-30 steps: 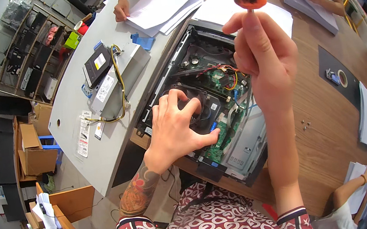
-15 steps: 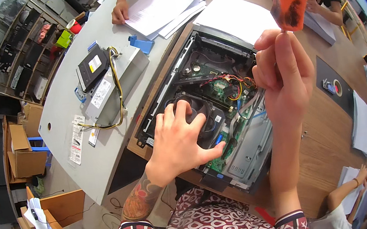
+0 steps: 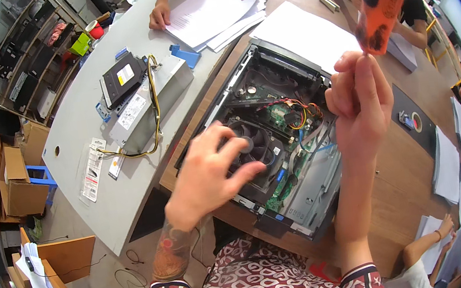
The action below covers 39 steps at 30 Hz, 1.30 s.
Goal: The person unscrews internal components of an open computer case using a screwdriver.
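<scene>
My left hand (image 3: 208,173) is at the left side of a black cooling fan (image 3: 255,149), fingers apart and slightly blurred; whether they touch it is unclear. The fan sits inside an open computer case (image 3: 304,207) with a green circuit board (image 3: 259,100) and coloured cables. My right hand (image 3: 361,108) is raised over the case's right part, fingers pinched on the shaft of an orange-and-black screwdriver (image 3: 381,2), its handle pointing up. To the left lie a silver power supply (image 3: 171,81) with yellow-black cables and a black drive (image 3: 125,85).
A grey table (image 3: 89,187) adjoins the wooden table (image 3: 397,173). Co-workers' hands (image 3: 159,15) handle paper stacks (image 3: 206,15) around them; another co-worker's arm (image 3: 410,251) is at lower right. A blue plastic part (image 3: 186,56), a tape roll (image 3: 416,121) and cardboard boxes (image 3: 22,194) are around.
My left hand has shifted left, uncovering more of the fan. My right hand, with the screwdriver, moved right and lower in the picture over the last second.
</scene>
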### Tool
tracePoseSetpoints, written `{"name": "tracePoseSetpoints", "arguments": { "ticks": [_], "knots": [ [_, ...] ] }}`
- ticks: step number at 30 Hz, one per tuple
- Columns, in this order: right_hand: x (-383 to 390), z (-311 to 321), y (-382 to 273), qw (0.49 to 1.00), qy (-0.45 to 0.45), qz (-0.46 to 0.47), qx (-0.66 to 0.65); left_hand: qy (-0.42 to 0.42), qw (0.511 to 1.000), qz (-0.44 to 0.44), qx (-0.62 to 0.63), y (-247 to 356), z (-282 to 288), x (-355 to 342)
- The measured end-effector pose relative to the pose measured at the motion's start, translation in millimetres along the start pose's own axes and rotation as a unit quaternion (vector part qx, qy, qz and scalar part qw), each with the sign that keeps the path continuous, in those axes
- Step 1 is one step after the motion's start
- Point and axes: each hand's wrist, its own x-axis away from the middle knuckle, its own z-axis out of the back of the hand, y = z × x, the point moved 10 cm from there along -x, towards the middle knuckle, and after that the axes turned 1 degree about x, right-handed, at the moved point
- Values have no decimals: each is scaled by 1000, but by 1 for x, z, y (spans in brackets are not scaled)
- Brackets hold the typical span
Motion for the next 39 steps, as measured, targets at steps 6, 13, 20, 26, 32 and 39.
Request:
{"name": "tracePoseSetpoints", "arguments": {
  "ticks": [6,13,20,26,32,39],
  "knots": [
    [1,17,4,997,70,-25,-1,124,983,105,87,-75,73,12],
    [6,27,2,997,77,-4,18,4,979,75,188,-91,33,-10],
    [6,22,-2,998,50,18,34,-172,957,-4,234,-101,-19,-39],
    [9,31,-4,996,80,27,35,-286,938,-5,197,-101,-33,-44],
    [9,29,-3,998,58,20,32,-288,948,68,115,-103,-36,-41],
    [8,42,-16,992,115,39,20,-294,947,86,95,-98,-33,-40]
  ]
}}
